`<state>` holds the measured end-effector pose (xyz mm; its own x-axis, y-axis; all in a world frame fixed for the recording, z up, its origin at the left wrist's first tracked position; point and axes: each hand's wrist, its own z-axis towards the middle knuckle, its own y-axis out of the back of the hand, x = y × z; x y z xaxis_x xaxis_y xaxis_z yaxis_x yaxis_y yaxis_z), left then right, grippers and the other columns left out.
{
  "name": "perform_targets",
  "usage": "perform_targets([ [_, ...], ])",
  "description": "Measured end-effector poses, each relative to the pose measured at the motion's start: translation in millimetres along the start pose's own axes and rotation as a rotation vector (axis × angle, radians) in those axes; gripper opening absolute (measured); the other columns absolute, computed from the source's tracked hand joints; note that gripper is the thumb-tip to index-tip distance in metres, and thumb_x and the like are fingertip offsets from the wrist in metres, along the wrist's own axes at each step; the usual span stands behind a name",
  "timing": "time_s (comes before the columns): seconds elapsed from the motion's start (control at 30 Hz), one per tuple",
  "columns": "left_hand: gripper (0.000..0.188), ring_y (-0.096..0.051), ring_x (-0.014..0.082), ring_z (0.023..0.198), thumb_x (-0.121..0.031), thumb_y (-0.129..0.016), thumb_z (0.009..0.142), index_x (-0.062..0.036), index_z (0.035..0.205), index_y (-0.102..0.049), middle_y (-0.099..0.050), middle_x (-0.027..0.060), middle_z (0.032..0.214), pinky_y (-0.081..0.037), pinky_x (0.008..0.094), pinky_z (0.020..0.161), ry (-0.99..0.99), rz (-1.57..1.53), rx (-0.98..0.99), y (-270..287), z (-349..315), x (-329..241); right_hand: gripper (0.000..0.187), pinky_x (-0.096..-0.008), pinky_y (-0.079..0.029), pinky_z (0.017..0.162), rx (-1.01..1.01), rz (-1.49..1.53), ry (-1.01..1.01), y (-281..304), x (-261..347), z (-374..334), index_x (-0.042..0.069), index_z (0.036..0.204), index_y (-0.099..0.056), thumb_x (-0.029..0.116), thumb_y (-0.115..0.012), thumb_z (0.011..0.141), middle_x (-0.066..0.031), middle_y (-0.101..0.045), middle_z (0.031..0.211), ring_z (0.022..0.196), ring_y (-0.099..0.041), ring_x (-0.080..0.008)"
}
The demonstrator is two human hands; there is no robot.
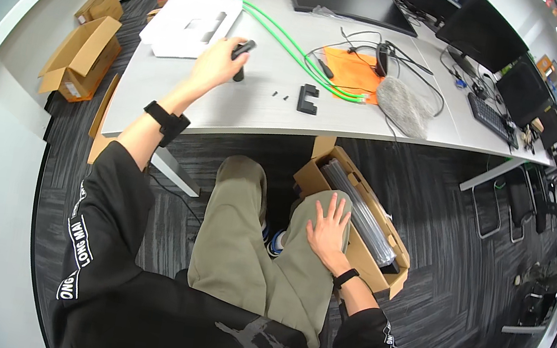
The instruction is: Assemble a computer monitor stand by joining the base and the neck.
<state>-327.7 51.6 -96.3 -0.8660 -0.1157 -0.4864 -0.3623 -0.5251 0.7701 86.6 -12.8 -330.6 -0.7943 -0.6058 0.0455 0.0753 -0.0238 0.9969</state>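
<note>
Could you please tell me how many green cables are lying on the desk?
2: the green cables run side by side from beside the white foam tray, past the left hand, ending at the orange sheet. More may be hidden.

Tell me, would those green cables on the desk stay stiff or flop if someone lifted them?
The green cables lie in long loose curves across the desk, so they would probably sag and bend when lifted. They look thin, so likely light. Pushed sideways, they would probably slide on the smooth top, perhaps dragging the orange sheet where their ends rest.
</note>
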Motion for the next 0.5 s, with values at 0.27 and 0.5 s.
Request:
perform_targets([
  [0.27, 0.038, -0.064, 0.0175, 0.077, -0.026, -0.065, 0.093, -0.0017, 0.122, -0.062, -0.066, 0.0116, 0.082, -0.049, 0.0316, 0.072, -0.032, -0.256, -0.045, 18, -51, -40, 0.063, -0.0674, -0.019, 0.113, -0.02, 0.061, -0.053, 0, -8, -2, 0.005, 0.143, -0.046, 0.032, -0.063, 0.089, -0.0296, -0.013, 0.158, 0.145, -0.013, -0.0527],
  [0.5, 0.036, -0.059, 0.0076, 0.07, -0.015, -0.062, 0.092, -0.0096, 0.127, -0.063, -0.064, 0.0065, 0.084, -0.05, 0.027, 0.067, -0.193, -0.632, 0.478, -40, -158, -111, 0.064, -0.0635, -0.019, 0.115, -0.065, 0.282, -0.134, 0, -10, 7, 0.007, 0.149, -0.034, 0.03, -0.057, 0.094, -0.0232, -0.025, 0.157, 0.145, -0.02, -0.0456],
])
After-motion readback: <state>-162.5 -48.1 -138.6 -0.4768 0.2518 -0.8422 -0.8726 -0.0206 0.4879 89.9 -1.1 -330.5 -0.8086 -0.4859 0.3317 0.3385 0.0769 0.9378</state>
